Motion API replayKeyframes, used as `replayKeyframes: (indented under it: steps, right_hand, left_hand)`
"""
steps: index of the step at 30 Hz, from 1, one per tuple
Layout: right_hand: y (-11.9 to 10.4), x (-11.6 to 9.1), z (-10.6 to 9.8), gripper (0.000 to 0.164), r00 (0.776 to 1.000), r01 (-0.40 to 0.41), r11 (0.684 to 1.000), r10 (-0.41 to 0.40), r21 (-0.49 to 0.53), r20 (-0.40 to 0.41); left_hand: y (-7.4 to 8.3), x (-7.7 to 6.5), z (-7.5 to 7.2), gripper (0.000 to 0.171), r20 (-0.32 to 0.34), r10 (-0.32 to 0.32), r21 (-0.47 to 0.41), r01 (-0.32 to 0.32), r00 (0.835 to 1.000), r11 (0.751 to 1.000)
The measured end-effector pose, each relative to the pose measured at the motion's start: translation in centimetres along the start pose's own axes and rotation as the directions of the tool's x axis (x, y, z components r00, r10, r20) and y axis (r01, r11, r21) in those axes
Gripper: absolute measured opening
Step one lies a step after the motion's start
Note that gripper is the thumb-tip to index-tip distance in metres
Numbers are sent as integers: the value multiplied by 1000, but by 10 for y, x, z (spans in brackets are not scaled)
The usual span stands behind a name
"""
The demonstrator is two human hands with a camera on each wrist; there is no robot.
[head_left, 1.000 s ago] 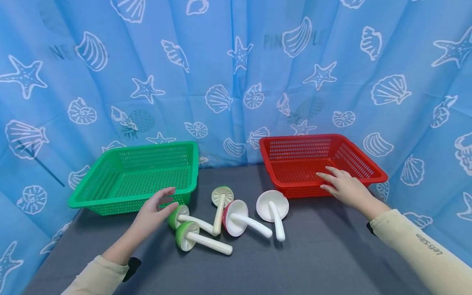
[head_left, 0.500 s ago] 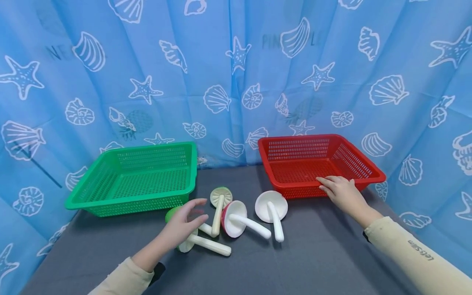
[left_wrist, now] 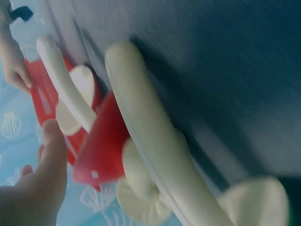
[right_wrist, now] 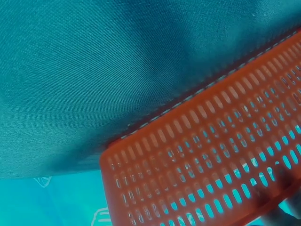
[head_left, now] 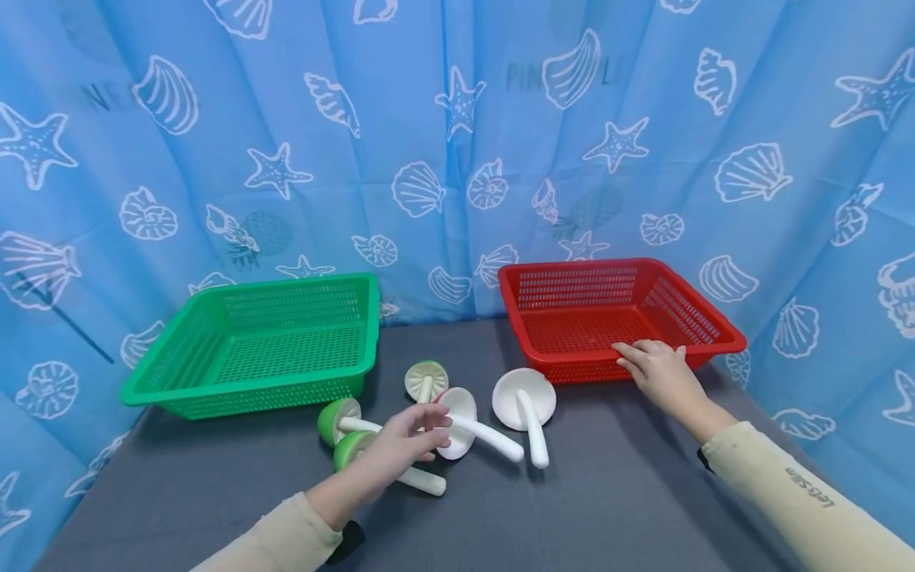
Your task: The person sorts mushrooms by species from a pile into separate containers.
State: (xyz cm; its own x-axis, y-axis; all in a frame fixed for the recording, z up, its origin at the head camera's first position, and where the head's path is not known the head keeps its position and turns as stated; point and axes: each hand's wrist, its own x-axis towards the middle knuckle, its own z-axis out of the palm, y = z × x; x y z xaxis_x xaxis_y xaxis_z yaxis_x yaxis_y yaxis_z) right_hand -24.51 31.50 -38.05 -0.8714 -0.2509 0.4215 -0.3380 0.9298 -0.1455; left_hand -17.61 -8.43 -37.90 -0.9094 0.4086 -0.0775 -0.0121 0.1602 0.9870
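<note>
My left hand (head_left: 396,445) reaches palm inward over several toy mushrooms, its fingers spread and nothing between them. Its fingertips overlap the white underside of a red-capped mushroom (head_left: 496,438). Partly hidden under this hand is a green-capped mushroom (head_left: 422,481); another green one (head_left: 332,421) lies just behind it. A third green-capped mushroom (head_left: 426,375) lies farther back. In the left wrist view, the red cap (left_wrist: 106,146) shows beyond a thick pale stem (left_wrist: 146,127). My right hand (head_left: 661,381) holds the front rim of the red basket (head_left: 579,369), its fingers bent over the edge.
A mushroom with a pale underside (head_left: 511,409) lies between the red-capped one and the red basket. The green basket (head_left: 250,401) stands at the back left. Behind the grey-clothed table (head_left: 557,516) hangs a blue seashell curtain (head_left: 429,95).
My left hand has moved right, from beside the green basket across the green mushrooms to the red-capped one. The right hand has lowered from above the red basket onto its front rim.
</note>
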Motion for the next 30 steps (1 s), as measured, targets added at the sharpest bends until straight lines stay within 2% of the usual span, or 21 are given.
replayKeyframes:
  steps: [8, 13, 16, 20, 27, 30]
  right_hand:
    - [-3, 1, 3, 38, 1000, 3, 999, -4, -35, -14]
    - [-2, 0, 3, 38, 1000, 7, 999, -8, -36, -29]
    - [-1, 0, 2, 39, 999, 14, 999, -15, -35, -33]
    - [-2, 0, -1, 38, 1000, 14, 999, -14, -38, -12]
    - [-1, 2, -2, 39, 1000, 0, 1000, 1, -31, 29]
    - [-1, 2, -1, 39, 1000, 1, 1000, 0, -29, 30]
  left_hand:
    - [-3, 8, 23, 52, 14, -105, -102, 106, 994, 989]
    - [-8, 12, 33, 45, 22, -204, -183, 205, 979, 962]
    - [-14, 16, 38, 38, 16, -243, -235, 240, 970, 942]
    - [-22, 21, 48, 35, -18, -245, -334, 225, 969, 915]
    - [-28, 34, 66, 43, -60, -268, -504, 203, 961, 840]
    - [-29, 39, 70, 42, -106, -272, -558, 169, 956, 812]
